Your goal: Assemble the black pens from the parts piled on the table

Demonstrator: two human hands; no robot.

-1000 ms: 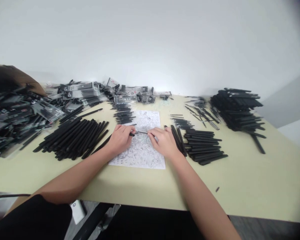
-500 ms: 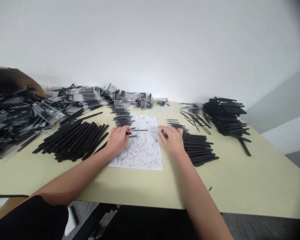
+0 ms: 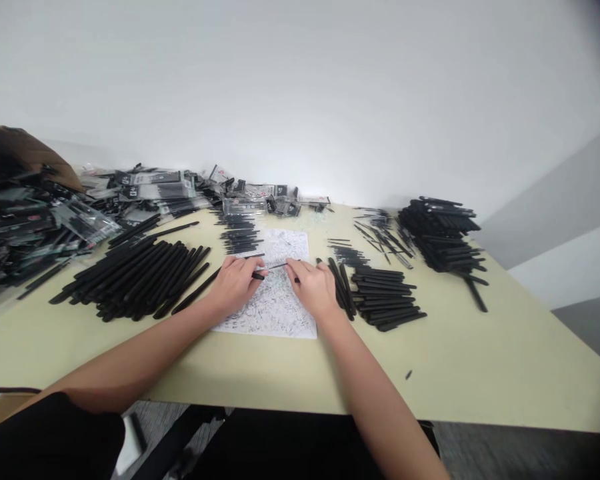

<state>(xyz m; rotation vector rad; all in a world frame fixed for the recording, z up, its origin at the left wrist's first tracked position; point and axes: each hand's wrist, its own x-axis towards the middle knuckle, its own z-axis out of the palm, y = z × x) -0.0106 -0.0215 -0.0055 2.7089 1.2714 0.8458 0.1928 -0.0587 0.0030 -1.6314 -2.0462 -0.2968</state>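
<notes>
Fingers closed, my left hand (image 3: 236,285) grips a short black pen part (image 3: 258,275) over the printed sheet (image 3: 275,313). A thin dark rod like a pen refill (image 3: 277,266) bridges the small gap between my hands. Its far end is pinched by my right hand (image 3: 311,283), where a small dark piece also shows under the fingers. How the rod meets the black part is too small to tell. Thin black rods (image 3: 240,233) lie in a row beyond my left hand. Beside my right hand rest several thick black pen barrels (image 3: 344,288).
Left of the sheet is a heap of black barrels (image 3: 135,277). Clear packets (image 3: 155,183) pile up behind it, near a cardboard box (image 3: 50,157). To the right are stacked black barrels (image 3: 387,297), scattered thin rods (image 3: 385,237) and a taller black pile (image 3: 443,233).
My right hand has moved left, close to my left hand, shortening the visible stretch of rod. Barrels formerly behind my right hand now show. The whole view has shifted slightly.
</notes>
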